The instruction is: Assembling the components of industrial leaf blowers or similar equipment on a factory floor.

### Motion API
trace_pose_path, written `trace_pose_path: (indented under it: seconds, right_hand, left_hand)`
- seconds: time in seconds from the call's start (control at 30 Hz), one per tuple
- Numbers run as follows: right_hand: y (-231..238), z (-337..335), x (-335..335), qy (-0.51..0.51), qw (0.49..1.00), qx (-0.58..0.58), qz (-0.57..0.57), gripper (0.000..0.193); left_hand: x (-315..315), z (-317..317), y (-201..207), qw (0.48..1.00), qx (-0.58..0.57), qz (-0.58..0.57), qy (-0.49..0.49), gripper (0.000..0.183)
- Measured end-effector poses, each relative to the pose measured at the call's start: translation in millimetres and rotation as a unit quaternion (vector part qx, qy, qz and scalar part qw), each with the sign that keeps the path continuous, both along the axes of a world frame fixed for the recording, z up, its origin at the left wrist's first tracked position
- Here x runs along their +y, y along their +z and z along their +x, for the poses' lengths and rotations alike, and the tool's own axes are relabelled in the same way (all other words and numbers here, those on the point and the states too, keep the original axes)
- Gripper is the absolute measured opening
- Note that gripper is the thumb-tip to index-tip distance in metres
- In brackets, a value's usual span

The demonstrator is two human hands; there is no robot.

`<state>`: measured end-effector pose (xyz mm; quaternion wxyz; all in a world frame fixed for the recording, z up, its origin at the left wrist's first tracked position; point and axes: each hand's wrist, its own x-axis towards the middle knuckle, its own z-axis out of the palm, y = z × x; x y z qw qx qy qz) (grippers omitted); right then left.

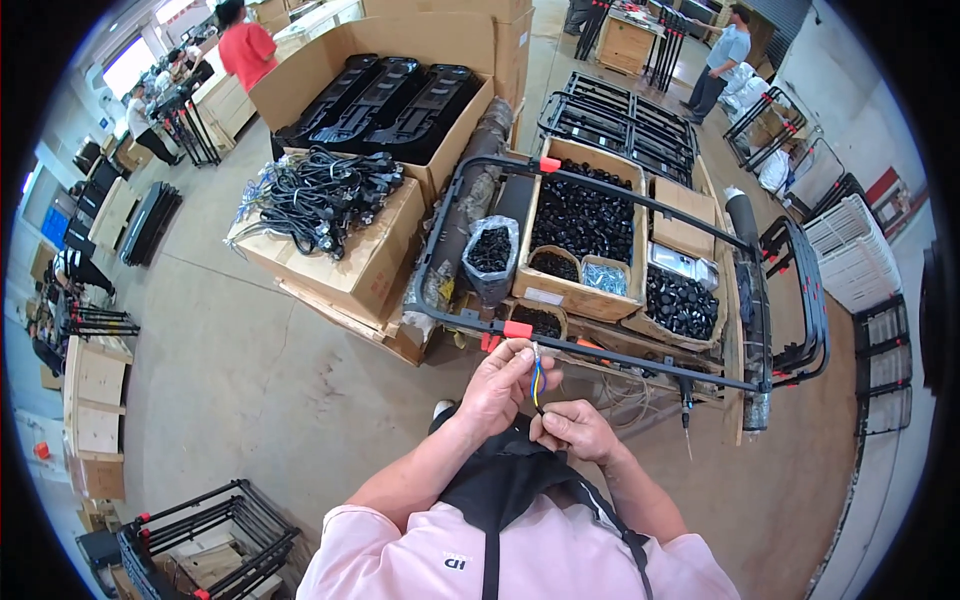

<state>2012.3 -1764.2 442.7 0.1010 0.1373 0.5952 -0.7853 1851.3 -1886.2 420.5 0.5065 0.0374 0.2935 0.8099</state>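
Note:
My left hand [494, 394] is closed in a pinch on the upper, stripped end of a cable, where blue and yellow wires [539, 383] fan out. Lower down, my right hand [578, 430] grips the black sheath of the same cable between thumb and fingers. Just beyond my hands runs the near bar of a black tubular frame [620, 355], which rests across the workbench. A red clip [517, 329] sits on that bar close to my left fingertips. The cable's far end is hidden by my right hand and dark apron.
A wooden-sided box [541, 283] holds many black caps, with a bag of small black parts [491, 250] beside it. Left stands a carton [375, 275] topped by coiled black cables [325, 200]. A power screwdriver [686, 390] hangs at the bench's right. Other people work farther off.

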Motion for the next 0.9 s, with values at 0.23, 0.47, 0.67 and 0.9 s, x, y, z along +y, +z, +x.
trace_pose_path:
  seconds: [0.23,0.47,0.67,0.9]
  right_hand:
    - [0,-56,-28,0.033,0.998,-0.006,0.054,0.044]
    - [-21,-99,-55,0.009,0.997,-0.029,0.075,0.043]
    - [-50,-121,-77,-0.082,0.988,-0.088,0.095,0.038]
    - [-76,-136,-102,-0.222,0.96,-0.038,0.166,0.036]
  left_hand:
    - [-31,-55,-25,0.986,-0.077,-0.098,-0.114,0.021]
    - [-58,-81,-49,0.976,-0.131,-0.152,-0.088,0.026]
    - [-76,-106,-60,0.98,-0.138,-0.143,-0.017,0.028]
    - [-83,-103,-87,0.981,0.069,-0.177,0.038,0.022]
